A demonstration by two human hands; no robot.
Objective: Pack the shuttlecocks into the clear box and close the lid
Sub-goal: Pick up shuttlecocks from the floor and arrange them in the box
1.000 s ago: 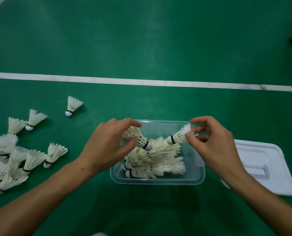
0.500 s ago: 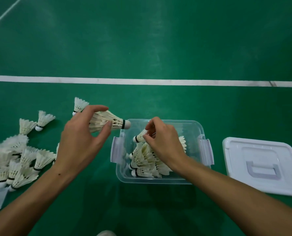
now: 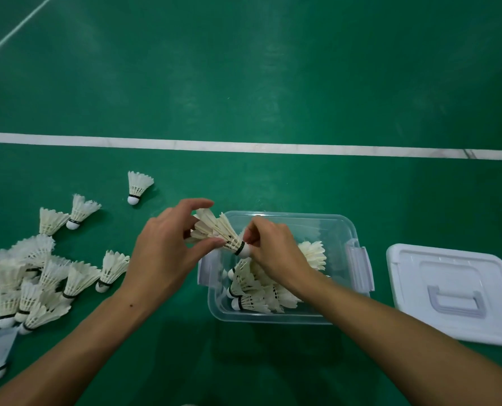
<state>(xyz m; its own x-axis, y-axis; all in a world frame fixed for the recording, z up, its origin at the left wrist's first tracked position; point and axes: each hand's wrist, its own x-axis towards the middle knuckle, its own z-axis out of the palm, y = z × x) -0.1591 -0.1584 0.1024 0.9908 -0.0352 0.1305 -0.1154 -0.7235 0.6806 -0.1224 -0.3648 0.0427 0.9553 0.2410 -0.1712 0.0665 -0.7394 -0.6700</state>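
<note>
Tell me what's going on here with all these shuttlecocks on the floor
A person is packing shuttlecocks into a clear box on a green court floor. The left hand holds one shuttlecock by its feathers over the box's left edge, while the right hand pinches at its cork end. Several shuttlecocks already lie inside. A pile waits on the floor to the left, and the white lid lies off to the right, so the box is open.
</note>
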